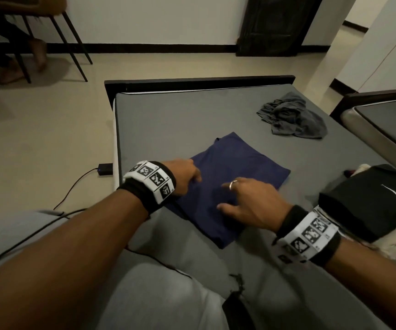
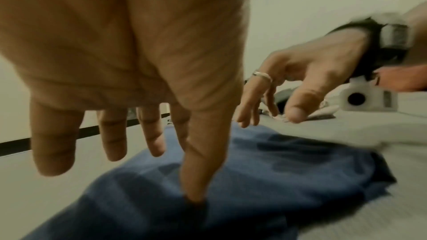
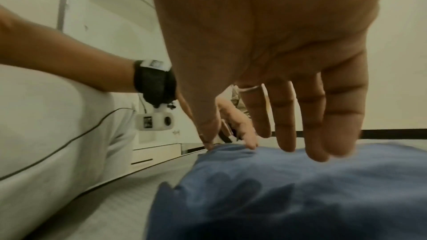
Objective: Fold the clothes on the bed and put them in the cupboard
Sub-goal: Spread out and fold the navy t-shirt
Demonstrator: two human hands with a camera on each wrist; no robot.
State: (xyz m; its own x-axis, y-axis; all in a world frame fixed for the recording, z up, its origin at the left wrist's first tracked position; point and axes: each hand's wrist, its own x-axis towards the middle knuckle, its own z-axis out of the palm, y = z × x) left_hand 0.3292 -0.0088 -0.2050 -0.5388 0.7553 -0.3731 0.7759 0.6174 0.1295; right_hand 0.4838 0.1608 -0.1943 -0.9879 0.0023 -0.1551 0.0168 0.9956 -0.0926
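A navy blue garment (image 1: 237, 177) lies folded into a rough rectangle on the grey bed (image 1: 168, 120). My left hand (image 1: 187, 175) hovers over its left edge with fingers straight; in the left wrist view the thumb tip touches the blue garment (image 2: 277, 180). My right hand (image 1: 247, 201), with a ring on one finger, is spread just above the garment's near part, fingers relaxed and holding nothing. In the right wrist view the blue garment (image 3: 289, 189) lies under those fingers (image 3: 286, 116). A crumpled grey garment (image 1: 292, 117) sits at the bed's far right.
A folded black garment with a white swoosh (image 1: 370, 201) rests on a pale cloth at the right edge. A second bed (image 1: 387, 120) stands to the right. A black cable and adapter (image 1: 105, 169) lie on the floor at left. A chair (image 1: 56, 39) and a person's feet are far left.
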